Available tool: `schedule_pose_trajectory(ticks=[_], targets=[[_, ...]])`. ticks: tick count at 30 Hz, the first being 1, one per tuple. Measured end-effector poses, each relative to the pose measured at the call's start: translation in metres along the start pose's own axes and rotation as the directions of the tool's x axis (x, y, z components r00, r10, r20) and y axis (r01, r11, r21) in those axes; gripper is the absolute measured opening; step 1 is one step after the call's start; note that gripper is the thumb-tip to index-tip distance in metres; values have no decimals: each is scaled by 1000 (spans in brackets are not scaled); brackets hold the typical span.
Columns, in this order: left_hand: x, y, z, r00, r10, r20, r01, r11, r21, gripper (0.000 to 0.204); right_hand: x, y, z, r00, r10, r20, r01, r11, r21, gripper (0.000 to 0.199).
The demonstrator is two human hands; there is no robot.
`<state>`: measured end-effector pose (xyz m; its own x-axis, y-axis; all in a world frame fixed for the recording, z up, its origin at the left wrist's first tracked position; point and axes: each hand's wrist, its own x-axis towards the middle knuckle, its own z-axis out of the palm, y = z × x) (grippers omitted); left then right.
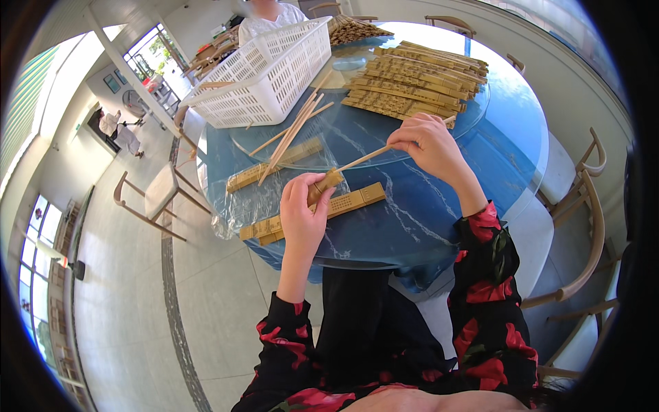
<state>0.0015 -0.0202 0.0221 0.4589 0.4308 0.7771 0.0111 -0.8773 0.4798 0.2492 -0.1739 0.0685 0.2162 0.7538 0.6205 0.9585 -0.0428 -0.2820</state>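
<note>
My left hand pinches a gold paper chopstick sleeve near the table's front edge. Pale wooden chopsticks run from the sleeve's open end up to my right hand, whose closed fingers grip them; how many there are I cannot tell. Under and beside my left hand lie flat gold sleeves with dark printing. Farther left, another stack of sleeves rests on clear plastic film, with several loose chopsticks across it. Beyond my right hand spreads a large pile of gold sleeves.
A white slotted plastic basket stands at the back left of the round glass-topped table with its blue cloth. Another pile lies beyond it. A person in white sits opposite. Wooden chairs surround the table.
</note>
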Motion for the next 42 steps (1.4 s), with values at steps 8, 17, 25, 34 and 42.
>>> schedule_pose_trajectory(ticks=[8, 17, 25, 34, 42], targets=[[-1, 1, 0, 999, 42, 30, -42, 999, 25, 28, -1, -10, 4, 998, -9, 68, 7, 1000, 30, 11], [-2, 2, 2, 986, 18, 168, -28, 998, 53, 42, -2, -21, 23, 991, -90, 94, 78, 989, 123, 11], [-4, -2, 10, 977, 92, 192, -137, 962, 236, 40, -6, -29, 32, 993, -72, 97, 60, 991, 123, 12], [-6, 1, 10, 907, 178, 382, -248, 958, 143, 42, -9, -34, 35, 959, -96, 266, 36, 974, 223, 12], [-4, 4, 13, 924, 211, 319, -269, 951, 152, 60, -11, -44, 36, 968, -31, 249, -27, 974, 225, 15]])
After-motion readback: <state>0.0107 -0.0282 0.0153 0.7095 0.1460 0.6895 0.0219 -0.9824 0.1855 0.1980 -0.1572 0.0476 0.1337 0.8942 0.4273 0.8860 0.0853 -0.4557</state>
